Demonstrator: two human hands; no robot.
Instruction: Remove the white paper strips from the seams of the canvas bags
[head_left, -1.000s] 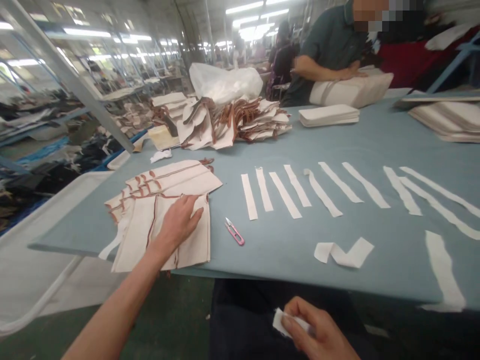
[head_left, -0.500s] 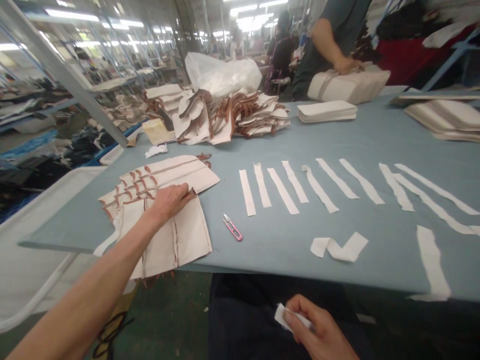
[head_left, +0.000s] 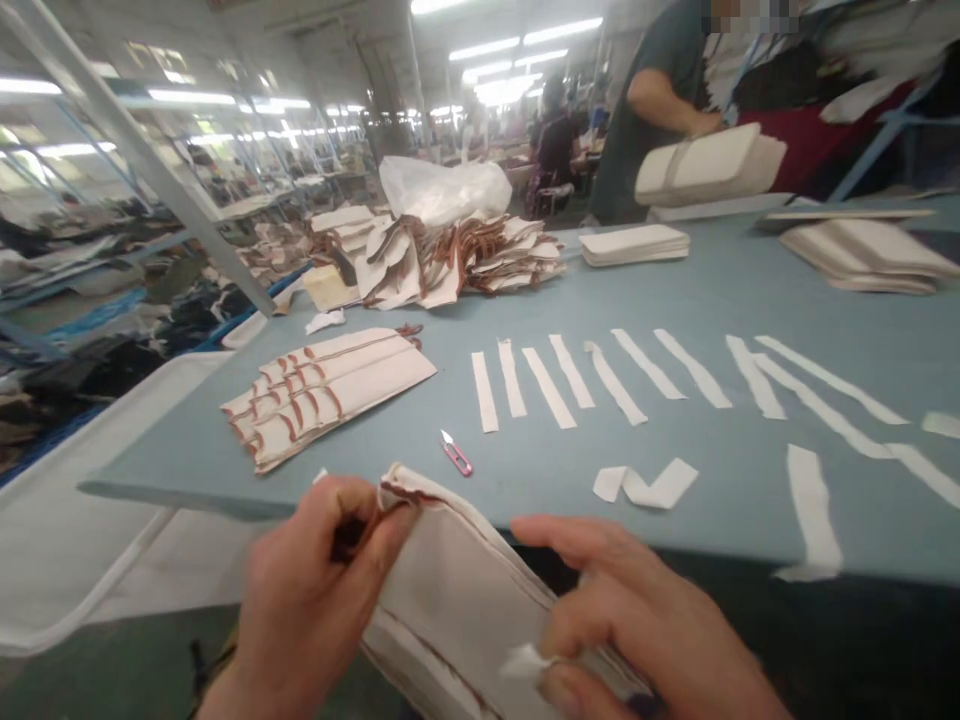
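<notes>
My left hand (head_left: 322,570) is closed on the top corner of a cream fabric piece (head_left: 457,570) with brown seams, held up in front of the table edge. My right hand (head_left: 630,610) is beside that piece, a small white scrap (head_left: 525,661) pinched at its lower fingers while the index finger reaches out. On the blue-grey table (head_left: 525,490) lie pink thread snips (head_left: 456,453), a row of white strips (head_left: 551,388), a folded strip (head_left: 646,484) and a fanned stack of cream pieces (head_left: 330,395) with brown edging.
A heap of cream and brown pieces (head_left: 450,260) lies under a clear plastic bag (head_left: 446,190). Across the table a person (head_left: 660,100) holds a tied cream bundle (head_left: 709,165). Flat stacks (head_left: 634,245) lie nearby. A slanted metal pole (head_left: 150,160) rises at left.
My left hand has brought the cream piece off the table toward me. My right hand has risen beside it with the scrap. The person's bundle is now tilted and lifted, and the view has shifted.
</notes>
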